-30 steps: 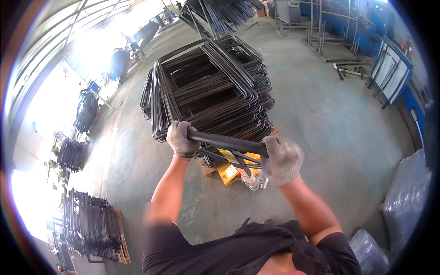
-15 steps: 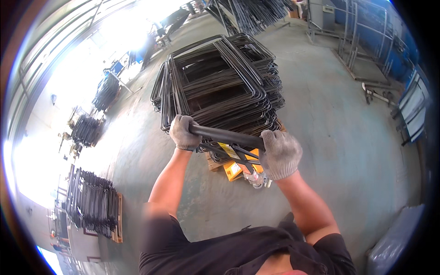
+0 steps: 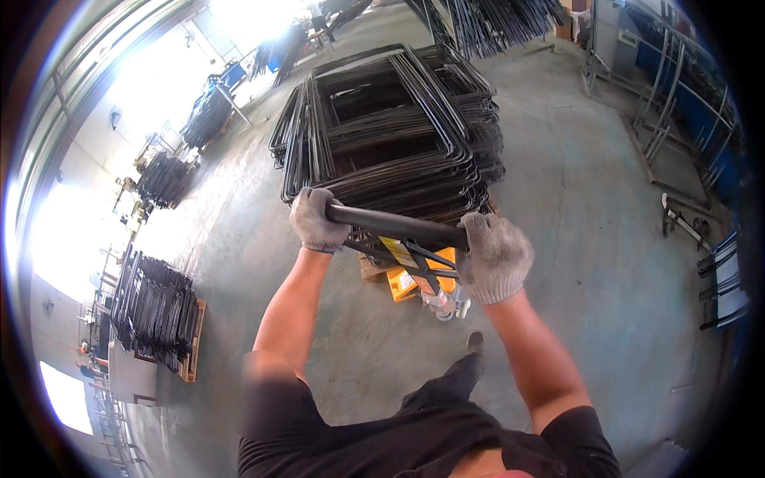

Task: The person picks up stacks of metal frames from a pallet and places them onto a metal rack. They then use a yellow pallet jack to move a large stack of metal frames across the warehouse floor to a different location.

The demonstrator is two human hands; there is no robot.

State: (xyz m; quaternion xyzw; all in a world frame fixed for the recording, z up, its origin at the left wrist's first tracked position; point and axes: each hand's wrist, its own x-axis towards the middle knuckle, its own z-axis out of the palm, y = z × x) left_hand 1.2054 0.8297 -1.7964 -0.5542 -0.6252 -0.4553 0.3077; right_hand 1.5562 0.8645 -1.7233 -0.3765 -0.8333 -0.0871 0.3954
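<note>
Both my hands wear grey knit gloves and grip a thick black handle bar [image 3: 398, 226] held out in front of me. At its left end my left hand [image 3: 319, 220] is wrapped round the bar; my right hand [image 3: 496, 256] closes on the right end. The bar belongs to a pallet jack [image 3: 403, 284] with a yellow body, partly hidden below the handle. Just beyond it, a tall stack of bent black metal frames [image 3: 374, 131] rests on a wooden pallet [image 3: 371, 269], of which only a corner shows.
Bundled black metal parts [image 3: 155, 311] sit on a pallet at the left, with more piles [image 3: 163, 179] behind. A rack of dark rods [image 3: 502, 24] stands at the far end. Metal frame racks [image 3: 665, 103] and a wheeled stand [image 3: 685, 221] line the right side.
The piles at the left have shifted up in view, and the racks at the right have slid outward. My hands keep hold of the handle. One of my feet now shows below it.
</note>
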